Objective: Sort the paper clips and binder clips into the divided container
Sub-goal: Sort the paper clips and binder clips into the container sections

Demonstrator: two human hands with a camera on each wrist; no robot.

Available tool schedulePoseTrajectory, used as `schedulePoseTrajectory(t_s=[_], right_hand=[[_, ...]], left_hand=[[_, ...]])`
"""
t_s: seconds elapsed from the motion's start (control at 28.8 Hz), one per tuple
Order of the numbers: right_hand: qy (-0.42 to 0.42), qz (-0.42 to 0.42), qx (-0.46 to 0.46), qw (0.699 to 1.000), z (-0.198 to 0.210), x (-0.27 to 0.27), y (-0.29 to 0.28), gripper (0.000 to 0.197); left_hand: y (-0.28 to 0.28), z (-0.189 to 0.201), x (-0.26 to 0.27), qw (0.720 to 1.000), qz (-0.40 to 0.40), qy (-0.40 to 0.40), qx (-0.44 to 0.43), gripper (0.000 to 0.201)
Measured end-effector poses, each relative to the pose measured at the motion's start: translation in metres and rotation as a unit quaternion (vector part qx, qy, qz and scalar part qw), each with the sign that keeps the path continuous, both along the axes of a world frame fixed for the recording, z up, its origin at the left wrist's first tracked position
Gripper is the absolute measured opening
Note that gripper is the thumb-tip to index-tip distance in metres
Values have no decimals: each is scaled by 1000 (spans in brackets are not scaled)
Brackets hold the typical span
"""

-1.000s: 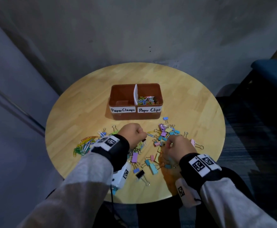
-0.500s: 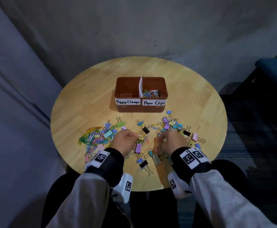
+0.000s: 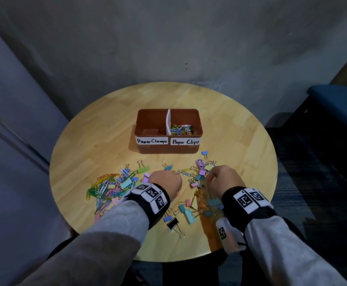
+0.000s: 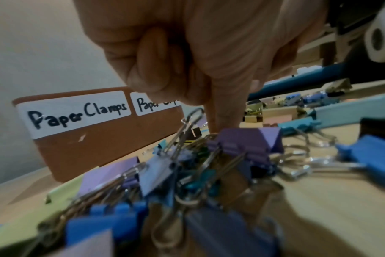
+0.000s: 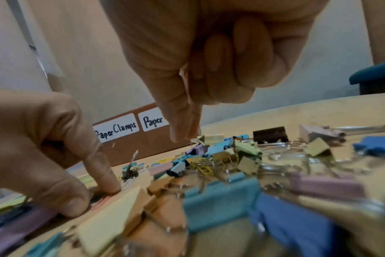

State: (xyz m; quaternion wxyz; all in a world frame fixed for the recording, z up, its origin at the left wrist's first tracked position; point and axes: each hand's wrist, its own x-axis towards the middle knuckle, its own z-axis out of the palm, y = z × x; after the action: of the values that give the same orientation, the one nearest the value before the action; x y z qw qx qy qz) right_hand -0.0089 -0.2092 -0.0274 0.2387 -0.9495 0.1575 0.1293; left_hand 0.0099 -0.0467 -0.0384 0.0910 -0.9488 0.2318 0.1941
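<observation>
A brown divided container (image 3: 143, 129) stands mid-table, labelled "Paper Clamps" on the left and "Paper Clips" on the right. Coloured paper clips (image 3: 182, 130) lie in its right half. Binder clips (image 3: 189, 213) are scattered in front of it, and a paper clip pile (image 3: 104, 188) lies at the left. My left hand (image 3: 165, 180) is low over the clips, its thumb and index tips (image 5: 112, 187) down on the table around a small pink clip (image 5: 101, 200). My right hand (image 5: 185, 137) pinches at the wire handle of a cream binder clip (image 5: 211, 139), the other fingers curled.
The round wooden table (image 3: 98, 124) sits against a grey wall. A blue seat (image 3: 337, 104) stands to the right and dark floor lies below it. A black binder clip (image 3: 173, 222) lies near the table's front edge.
Both hands stay low over the binder clip spread. They have shifted slightly to the right and toward the container. The container's contents look the same.
</observation>
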Motion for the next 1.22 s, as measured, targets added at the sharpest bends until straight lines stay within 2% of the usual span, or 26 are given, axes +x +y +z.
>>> schedulePoseTrajectory(t_s=[0.14, 0.24, 0.42, 0.56, 0.73, 0.94, 1.08, 1.18, 1.22], right_hand=[[-4, 8, 7, 1000, 3, 16, 4, 9], [-9, 22, 8, 1000, 2, 25, 7, 9], [-12, 55, -2, 998, -4, 41, 14, 12], [5, 132, -45, 990, -1, 56, 23, 18], [3, 230, -129, 965, -10, 72, 39, 22], [31, 222, -147, 963, -15, 79, 42, 16], [73, 214, -159, 961, -29, 84, 47, 6], [102, 237, -170, 951, -49, 95, 45, 15], [93, 250, -170, 949, -42, 90, 46, 18]], left_hand=[[-6, 0, 4, 997, -62, -15, 54, 15], [-6, 1, 9, 992, -108, -19, 58, 11], [-9, -3, 10, 989, -136, -6, 52, 20], [-14, -1, 10, 989, -135, 8, 53, 16], [-16, 1, 11, 991, -122, 35, 52, 14], [-17, 0, 14, 991, -98, 62, 68, 16], [-18, 0, 13, 990, -93, 69, 80, 19], [-18, 0, 9, 991, -82, 71, 76, 22], [-17, 2, 8, 994, -65, 68, 53, 23]])
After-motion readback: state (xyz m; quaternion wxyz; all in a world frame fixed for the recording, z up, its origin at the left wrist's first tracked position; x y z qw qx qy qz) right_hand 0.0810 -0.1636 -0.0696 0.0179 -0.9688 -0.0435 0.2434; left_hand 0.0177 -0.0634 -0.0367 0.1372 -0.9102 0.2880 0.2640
